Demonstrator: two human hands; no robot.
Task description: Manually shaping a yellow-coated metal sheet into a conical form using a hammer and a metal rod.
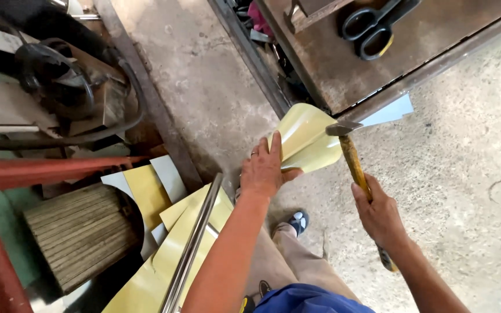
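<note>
Head view: hammer [352,152] against yellow sheet [305,139].

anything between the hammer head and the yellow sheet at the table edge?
Nothing visible. The right hand holds the hammer with its head at the curved yellow sheet, right by the table edge. The left hand grips the sheet's lower left side, clear of the hammer head. The scissors lie farther back on the table.
</note>
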